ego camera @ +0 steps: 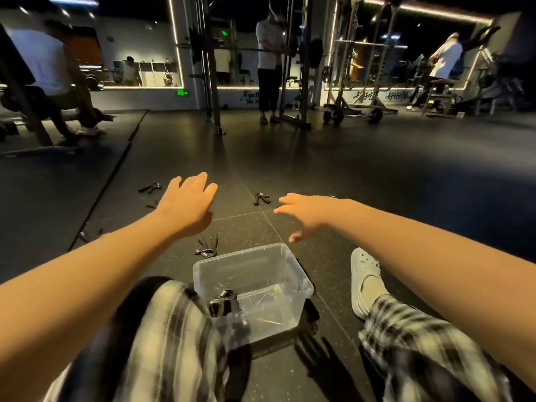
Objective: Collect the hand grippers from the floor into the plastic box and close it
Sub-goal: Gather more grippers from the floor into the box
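**Inspector:** Where is the box?

**Assistant:** The clear plastic box [290,274] stands uncovered on the dark floor [333,169], between the person's legs in plaid trousers [174,329].

**Inspector:** What is in it?

**Assistant:** One black hand gripper, the boxed gripper [224,303], lies at the near left corner against the wall.

**Inspector:** And on the floor?

**Assistant:** The near gripper [207,247] lies just beyond the box's far left corner. It may be two tangled together; I cannot tell. The middle gripper [262,198] lies farther out, between the two hands. The far gripper [149,188] lies left of the left hand. The edge gripper [85,235] shows beside the left forearm, partly hidden.

**Inspector:** How are the hands?

**Assistant:** The left hand [188,204] is stretched forward, palm down and fingers straight, holding nothing. The right hand [307,216] is also extended, with its fingers spread and pointing left toward the middle gripper, close to it but apart. It is empty too. I cannot tell whether either hand touches the floor.

**Inspector:** What else is there?

**Assistant:** A pale shoe [364,274] rests right of the box. A person [269,62] stands at a weight rack [298,82] well beyond, and mirrors line the back wall.
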